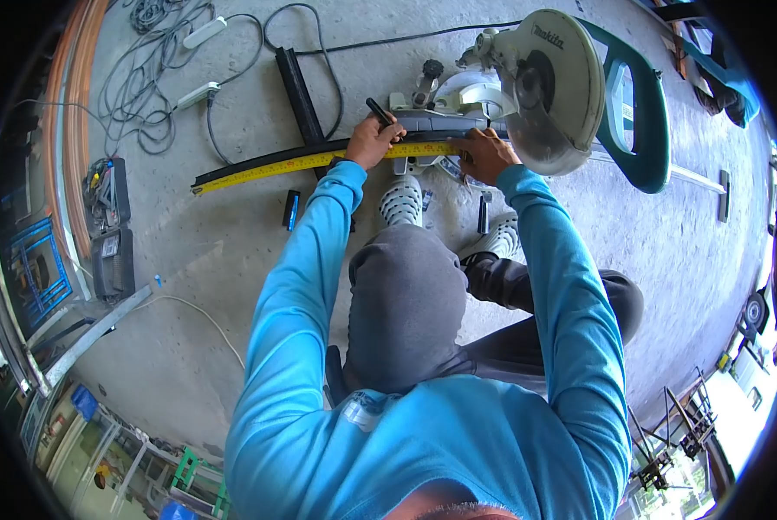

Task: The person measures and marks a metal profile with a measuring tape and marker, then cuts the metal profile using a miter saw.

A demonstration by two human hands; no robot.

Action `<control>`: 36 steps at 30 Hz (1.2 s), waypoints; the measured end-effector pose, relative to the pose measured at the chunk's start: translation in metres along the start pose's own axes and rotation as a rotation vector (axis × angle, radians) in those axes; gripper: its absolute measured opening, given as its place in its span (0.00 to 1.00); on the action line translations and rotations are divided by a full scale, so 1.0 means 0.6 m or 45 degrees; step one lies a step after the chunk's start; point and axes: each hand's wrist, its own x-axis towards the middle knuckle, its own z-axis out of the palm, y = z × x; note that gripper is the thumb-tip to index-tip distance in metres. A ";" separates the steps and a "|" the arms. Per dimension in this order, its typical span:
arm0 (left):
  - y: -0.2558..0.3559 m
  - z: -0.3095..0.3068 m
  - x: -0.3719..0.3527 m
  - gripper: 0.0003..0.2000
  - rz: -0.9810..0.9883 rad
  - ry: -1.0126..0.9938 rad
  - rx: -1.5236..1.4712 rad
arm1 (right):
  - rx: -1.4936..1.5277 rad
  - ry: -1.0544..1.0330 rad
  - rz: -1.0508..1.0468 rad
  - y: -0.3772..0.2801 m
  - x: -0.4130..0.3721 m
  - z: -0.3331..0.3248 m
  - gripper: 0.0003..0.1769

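My left hand (373, 143) is closed around a black marker (378, 111), its fingers also resting by a long black bar (267, 159). A yellow tape measure blade (276, 167) is stretched along the near side of that bar, its end near the bar's left tip. At the other end of the blade, my right hand (490, 156) grips the tape at the bar; the tape's case is mostly hidden by the fingers. Under the bar is the base (419, 121) of a Makita cut-off saw, its blade guard (557, 87) just right of my right hand.
The saw's teal handle (635, 121) stands out to the right. A second black bar (299, 95) lies crosswise beyond the first. Cables and a white power strip (199, 95) are spread at upper left. An open toolbox (111, 225) sits at left, near long brown profiles (69, 87).
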 end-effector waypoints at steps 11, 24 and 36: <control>0.012 0.003 -0.006 0.10 0.043 0.011 0.094 | 0.024 0.019 0.001 0.001 0.000 0.001 0.30; -0.048 -0.031 -0.234 0.12 -0.047 0.485 -0.133 | -0.141 -0.168 0.042 0.024 0.047 0.076 0.28; -0.028 -0.179 -0.279 0.16 -0.119 0.499 -0.478 | 0.487 0.310 -0.195 -0.214 -0.076 0.015 0.33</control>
